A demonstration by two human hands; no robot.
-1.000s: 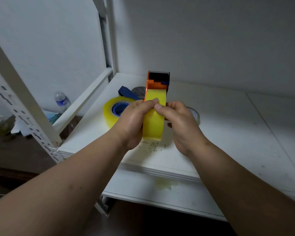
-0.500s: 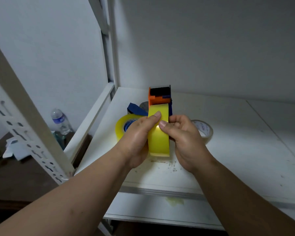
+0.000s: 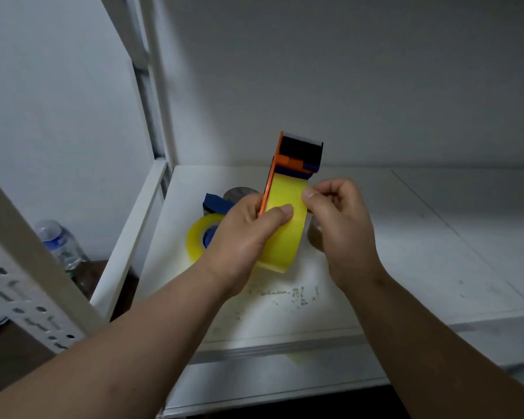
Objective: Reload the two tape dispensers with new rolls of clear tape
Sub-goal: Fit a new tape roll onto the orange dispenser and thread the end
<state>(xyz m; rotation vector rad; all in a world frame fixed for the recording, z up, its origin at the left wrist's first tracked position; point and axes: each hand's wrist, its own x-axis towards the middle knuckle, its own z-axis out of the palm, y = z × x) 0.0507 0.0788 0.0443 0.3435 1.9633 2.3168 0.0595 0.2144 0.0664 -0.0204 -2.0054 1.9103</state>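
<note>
Head view: the orange dispenser (image 3: 297,155) with its yellow-tinted roll (image 3: 285,225) now sits higher over the shelf (image 3: 436,237) than a moment ago, tilted with the black cutter end up and leaning right. The left hand (image 3: 248,234) grips the roll and the orange side plate, thumb laid flat across the glossy tape face. The right hand (image 3: 339,219), which half a second ago was pressed in close beside the left thumb, has slid to the roll's right edge; its thumb and curled fingers pinch there, though whether they hold a loose tape end I cannot tell.

The roll is a smooth, shiny band, wide and round, seated in hard plastic: flat orange plate, blocky black head, a bit of blue beneath it. Behind the left hand a second yellow roll (image 3: 198,240) stands on the shelf on a blue dispenser (image 3: 217,204), its dull metal part just behind. A grey roll edge (image 3: 313,234) peeks out just left of the right hand, mostly hidden.

The shelf is matte white board, scuffed with dark flecks near the front edge. At left, a perforated white metal post (image 3: 28,282) and a clear plastic water bottle (image 3: 59,246) with a blue label, blurred.
</note>
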